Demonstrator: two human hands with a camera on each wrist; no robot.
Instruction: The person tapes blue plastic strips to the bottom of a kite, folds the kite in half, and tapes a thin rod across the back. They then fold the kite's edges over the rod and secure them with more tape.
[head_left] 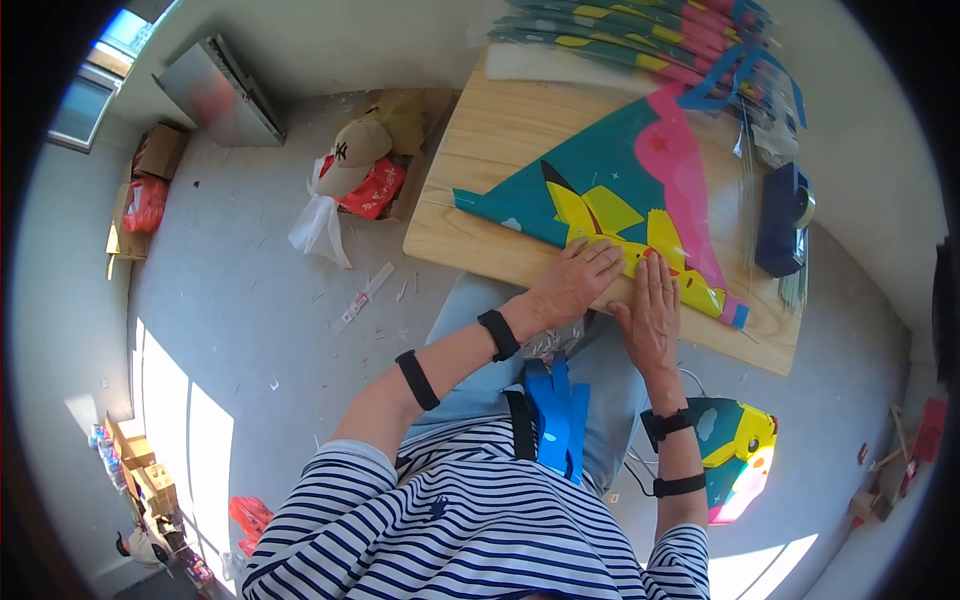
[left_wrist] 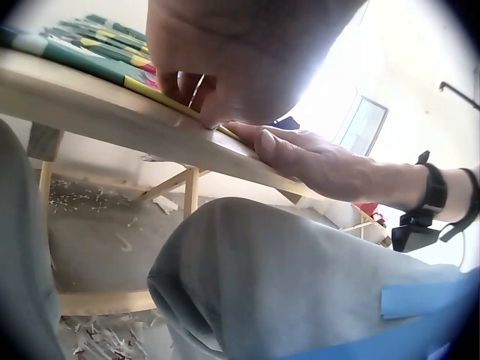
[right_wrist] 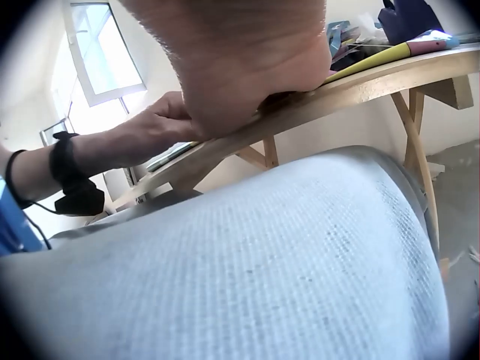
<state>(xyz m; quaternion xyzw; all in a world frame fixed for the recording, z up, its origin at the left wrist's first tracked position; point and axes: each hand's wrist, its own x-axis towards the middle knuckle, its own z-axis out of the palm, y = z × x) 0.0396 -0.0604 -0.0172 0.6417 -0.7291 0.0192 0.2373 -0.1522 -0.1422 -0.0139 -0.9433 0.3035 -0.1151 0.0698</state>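
A teal, pink and yellow kite (head_left: 610, 160) with a cartoon print lies folded to a triangle on the wooden table (head_left: 480, 140). Thin rods poke out at its left tip and its lower right corner. My left hand (head_left: 575, 285) rests on the kite's near edge, its fingers laid straight over the yellow print. Just right of it, my right hand (head_left: 652, 315) presses the same edge with extended fingers, thumb out to the side. In the left wrist view the kite's edge (left_wrist: 142, 88) runs along the tabletop under the left hand, whose palm hides part of it.
More folded kites (head_left: 610, 35) are stacked at the table's back, with blue ribbon (head_left: 735, 75) over them. A dark blue tape dispenser (head_left: 780, 220) stands at the right edge. Left on the floor, a cap (head_left: 358, 155) tops a box. Another printed kite piece (head_left: 735, 450) lies lower right.
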